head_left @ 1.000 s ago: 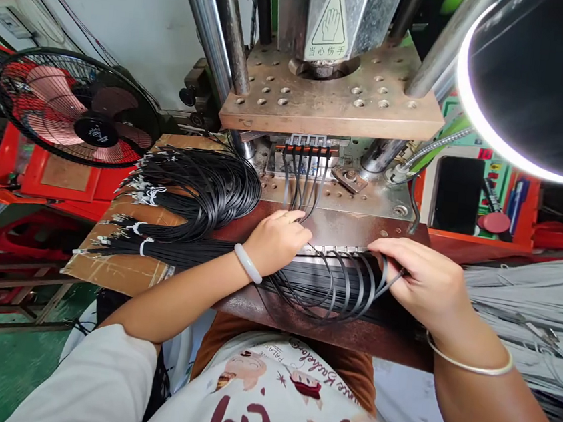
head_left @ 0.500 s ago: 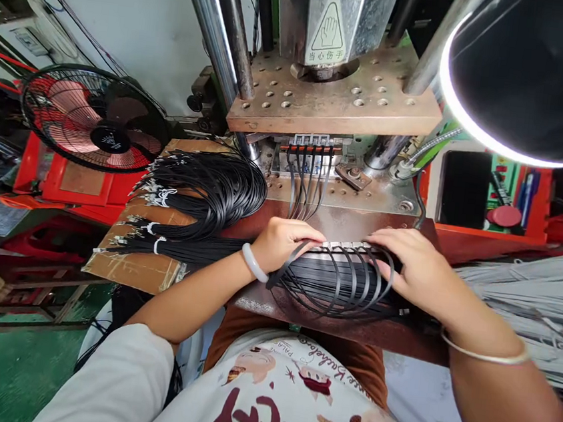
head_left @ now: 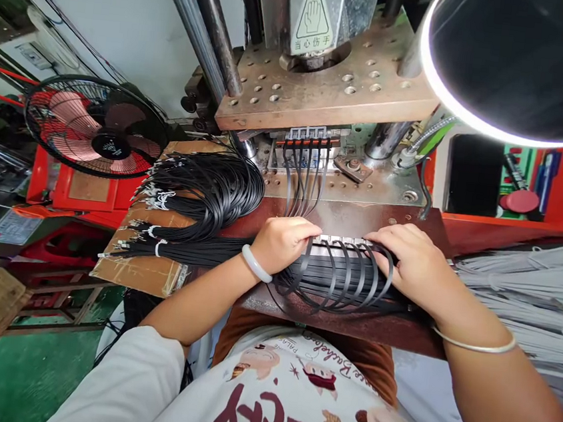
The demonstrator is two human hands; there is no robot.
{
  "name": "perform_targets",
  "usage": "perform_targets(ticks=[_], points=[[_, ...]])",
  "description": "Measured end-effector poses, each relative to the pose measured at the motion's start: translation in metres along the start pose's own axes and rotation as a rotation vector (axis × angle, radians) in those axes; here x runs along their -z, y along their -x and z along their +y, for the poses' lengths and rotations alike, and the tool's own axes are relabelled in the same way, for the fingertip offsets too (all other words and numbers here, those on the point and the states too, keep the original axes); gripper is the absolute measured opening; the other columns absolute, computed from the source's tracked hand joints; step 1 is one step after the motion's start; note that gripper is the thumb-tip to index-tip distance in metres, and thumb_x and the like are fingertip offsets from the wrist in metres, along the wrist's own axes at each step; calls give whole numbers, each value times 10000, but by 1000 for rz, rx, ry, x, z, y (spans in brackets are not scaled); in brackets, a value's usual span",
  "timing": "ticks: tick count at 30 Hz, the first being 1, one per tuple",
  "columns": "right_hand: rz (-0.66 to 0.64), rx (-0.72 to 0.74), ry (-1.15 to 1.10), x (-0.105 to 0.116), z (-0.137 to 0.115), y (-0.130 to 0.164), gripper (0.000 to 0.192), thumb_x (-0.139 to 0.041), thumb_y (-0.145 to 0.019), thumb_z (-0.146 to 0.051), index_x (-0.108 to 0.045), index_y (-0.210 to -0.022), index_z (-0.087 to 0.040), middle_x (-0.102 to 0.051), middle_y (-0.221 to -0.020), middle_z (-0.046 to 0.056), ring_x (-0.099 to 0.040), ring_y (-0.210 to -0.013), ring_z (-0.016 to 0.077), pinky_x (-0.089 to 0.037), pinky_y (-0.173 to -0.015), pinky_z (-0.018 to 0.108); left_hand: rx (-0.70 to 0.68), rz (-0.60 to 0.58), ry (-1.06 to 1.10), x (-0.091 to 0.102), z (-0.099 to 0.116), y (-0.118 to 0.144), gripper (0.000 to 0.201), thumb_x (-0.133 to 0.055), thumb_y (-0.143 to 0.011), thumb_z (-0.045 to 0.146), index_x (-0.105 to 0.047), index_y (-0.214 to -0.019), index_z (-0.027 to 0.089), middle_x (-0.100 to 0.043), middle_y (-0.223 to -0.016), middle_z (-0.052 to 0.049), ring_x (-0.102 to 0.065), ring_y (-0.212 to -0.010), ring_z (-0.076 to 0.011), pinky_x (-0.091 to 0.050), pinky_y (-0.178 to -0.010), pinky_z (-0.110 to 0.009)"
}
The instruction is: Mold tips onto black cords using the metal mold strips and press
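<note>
- On the counter point(head_left: 341, 220), at the 12 o'clock edge of a flat row of black cables point(head_left: 339, 281), both hands work a line of small metal cable ends point(head_left: 341, 241).
- Left hand point(head_left: 283, 241) lies curled, fingertips pressed on the left end of that line; the fingers bend down on the cables, but I cannot tell whether they pinch one.
- Right hand point(head_left: 414, 265) rests palm-down on the right end, fingers spread over the looped cables, pressing rather than gripping as far as I can see.
- Judging by how things lie, a set of cables point(head_left: 305, 173) is already seated in the mould fixture point(head_left: 309, 137) at 12 o'clock, under the press plate point(head_left: 324, 91), and hangs down toward the hands.
- The row between the hands looks like a set being lined up, its ends even but not yet in the fixture.
- At 10 o'clock, tied black bundles point(head_left: 197, 195) lie on cardboard point(head_left: 139, 270); whether they are finished or waiting, I cannot tell.
- At 3 o'clock a pile of grey cables point(head_left: 529, 291) lies untouched.
- Writing: a triangular hand-warning sticker point(head_left: 313, 21) on the press column carries four Chinese characters, "当心伤手".
- The person's shirt point(head_left: 292, 400) shows cartoon figures and curved lettering, partly hidden; I make out "bachelor" and large dark red letters that are cut off.
- A fan point(head_left: 94, 127) stands at 9 o'clock; a lamp point(head_left: 518, 61) hangs at 1 o'clock.
</note>
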State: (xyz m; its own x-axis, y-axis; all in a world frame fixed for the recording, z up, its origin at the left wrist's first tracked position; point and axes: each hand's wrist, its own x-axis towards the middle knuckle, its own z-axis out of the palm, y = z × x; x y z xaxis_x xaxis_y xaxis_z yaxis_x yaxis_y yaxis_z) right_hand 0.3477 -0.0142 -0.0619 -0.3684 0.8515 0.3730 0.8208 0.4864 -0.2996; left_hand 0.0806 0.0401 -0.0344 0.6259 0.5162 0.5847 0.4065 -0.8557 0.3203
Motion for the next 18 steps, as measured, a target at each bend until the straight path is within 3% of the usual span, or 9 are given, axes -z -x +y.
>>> perform_targets(ticks=[5, 8, 11, 13, 15, 18], points=[[-12, -15, -9, -2, -1, -2, 215, -486, -902, -273, -649, -1000, -173, -648, -929, 102, -568, -879, 274, -482, -793, 424, -89, -117, -224, -3, 12, 1, 301, -394, -962, 141, -693, -924, 131, -743, -861, -70, -704, -760, -157, -555, -698, -261], [-20, -20, -7, -1, -3, 1, 217, -482, -905, -279, -647, -998, -173, -649, -927, 101, -573, -884, 275, -484, -799, 424, -78, -148, -160, -3, 17, 4, 285, -400, -969, 151, -684, -952, 135, -741, -879, -69, -704, -780, -159, -569, -715, -275], [-29, -29, -8, 11, -2, 8, 262, -466, -918, -292, -630, -1072, -158, -654, -1001, 117, -588, -932, 286, -485, -843, 443, 30, -132, -10, 16, 11, 6, 265, -445, -968, 180, -642, -1140, 134, -720, -1092, -97, -685, -1016, -163, -563, -926, -301], [-8, -37, -9, 23, 3, 6, 280, -451, -938, -310, -619, -1103, -157, -660, -1051, 121, -607, -959, 276, -484, -879, 431, 117, -172, 6, 34, -6, 0, 362, -441, -966, 177, -550, -1308, 132, -626, -1311, -123, -585, -1237, -175, -479, -1087, -327], [10, -39, -9, 31, 13, -11, 271, -441, -953, -334, -635, -1047, -169, -680, -1026, 110, -631, -935, 257, -491, -877, 399, 216, -286, -97, 49, -36, -16, 459, -417, -949, 131, -455, -1405, 89, -470, -1475, -164, -442, -1387, -211, -385, -1174, -360], [-27, -119, 22, 21, 32, -77, 312, -425, -949, -354, -655, -1003, -149, -697, -984, 135, -641, -898, 280, -491, -875, 424, 400, -445, -356, 51, -96, -58, 530, -387, -905, 46, -385, -1433, -4, -369, -1517, -243, -368, -1429, -291, -336, -1192, -417]])
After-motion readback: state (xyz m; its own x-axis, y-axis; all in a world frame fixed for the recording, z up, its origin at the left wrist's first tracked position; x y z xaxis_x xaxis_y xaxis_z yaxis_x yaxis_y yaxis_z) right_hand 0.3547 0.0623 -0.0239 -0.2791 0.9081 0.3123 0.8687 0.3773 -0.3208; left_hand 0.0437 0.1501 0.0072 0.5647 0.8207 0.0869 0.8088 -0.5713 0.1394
